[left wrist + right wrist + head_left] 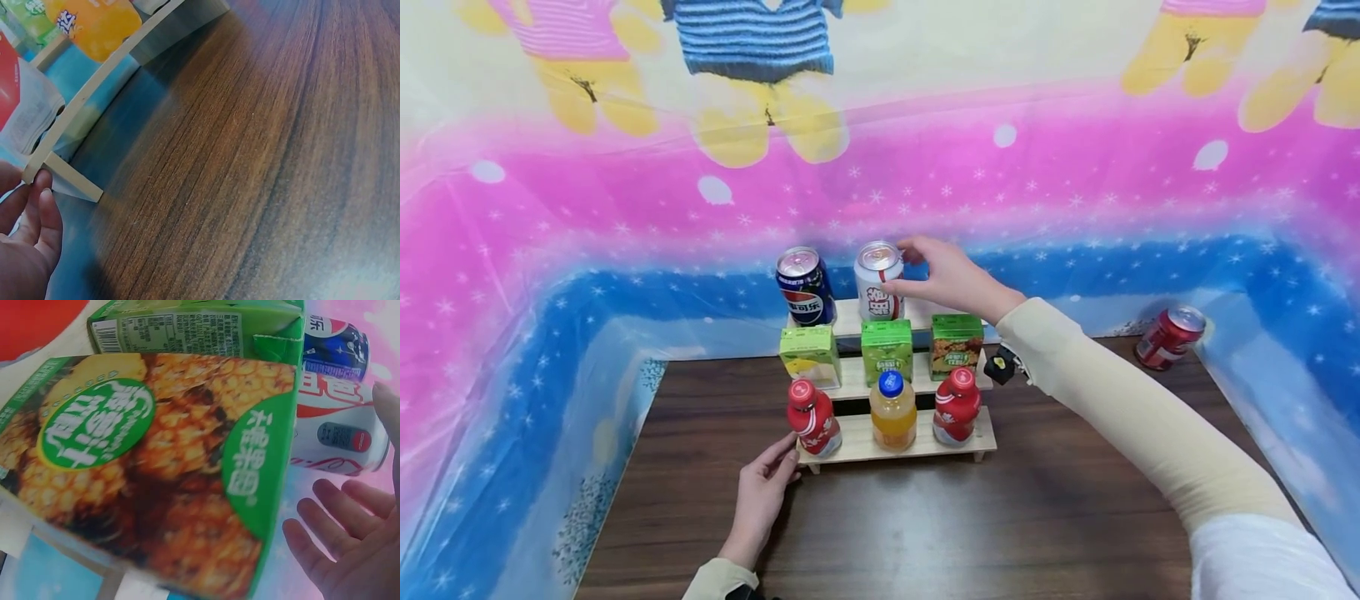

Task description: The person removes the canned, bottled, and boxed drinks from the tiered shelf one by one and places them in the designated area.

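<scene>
With the middle green juice box (887, 357) as the clock's centre and 12 pointing away from the person, the left grip (763, 483) lies between 7 and 8, thumb and fingers pinching the front corner of the tiered wooden rack (853, 450), which stands on the dark wood-grain counter (940, 533). Just inside that corner, at 8, stands a red bottle (815, 423); a pale-green juice box (808, 358) is at 9 and a blue Pepsi can (807, 292) at 10. Down the middle, a blue-capped orange-drink bottle (893, 421) is at 6 and the white cola can (878, 283) at 12, upright at the top tier, its base hidden. The right grip (951, 275), between 1 and 2, is parted loosely about that can: the right wrist view shows its fingers spread, apart from the can's side. Rightward come a second red bottle (957, 417) at 4, a pineapple juice box (957, 354) at 3, and, well apart, a red can (1168, 340), also near 3. The step in hand appears to be setting the white cola can while the left grip steadies the rack; the next move probably calls for drawing the right grip clear without brushing the pineapple juice box.
</scene>
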`<state>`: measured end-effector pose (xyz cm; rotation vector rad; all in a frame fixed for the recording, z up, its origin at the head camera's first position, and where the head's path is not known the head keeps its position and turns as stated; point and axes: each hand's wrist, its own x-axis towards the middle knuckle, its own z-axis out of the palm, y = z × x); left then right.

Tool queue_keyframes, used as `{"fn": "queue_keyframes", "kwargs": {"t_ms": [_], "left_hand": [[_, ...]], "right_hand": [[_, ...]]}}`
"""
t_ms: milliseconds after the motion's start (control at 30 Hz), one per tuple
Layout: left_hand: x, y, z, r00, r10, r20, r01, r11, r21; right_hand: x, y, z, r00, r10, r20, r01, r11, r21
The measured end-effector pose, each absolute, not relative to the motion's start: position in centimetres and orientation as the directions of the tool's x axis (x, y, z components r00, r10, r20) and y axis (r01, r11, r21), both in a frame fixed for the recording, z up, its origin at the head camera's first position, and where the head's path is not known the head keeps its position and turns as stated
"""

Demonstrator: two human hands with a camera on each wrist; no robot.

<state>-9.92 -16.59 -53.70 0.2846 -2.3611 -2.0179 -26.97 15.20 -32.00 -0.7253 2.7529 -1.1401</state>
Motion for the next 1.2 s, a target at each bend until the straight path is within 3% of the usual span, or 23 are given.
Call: {"fn": "queue_keyframes", "kwargs": {"t_ms": [667, 900, 1200], "left_hand": [[-9.9, -16.8, -53.6, -0.987, -0.137, -0.082, -0.101, 0.137, 0.985], [-10.1, -16.8, -53.8, -0.984, -0.148, -0.101, -0.121, 0.132, 0.984], [-9.9, -16.5, -53.6, -0.984, -0.151, -0.092, -0.112, 0.130, 0.985]], "right_hand": [[-27.6, 14.9, -31.2, -0.875, -0.482, 0.056, -0.357, 0.562, -0.746], [-27.9, 15.4, -31.6, -0.841, -0.532, 0.098, -0.424, 0.537, -0.729], [-27.9, 14.1, -31.7, -0.871, -0.470, 0.144, -0.423, 0.568, -0.706]]}}
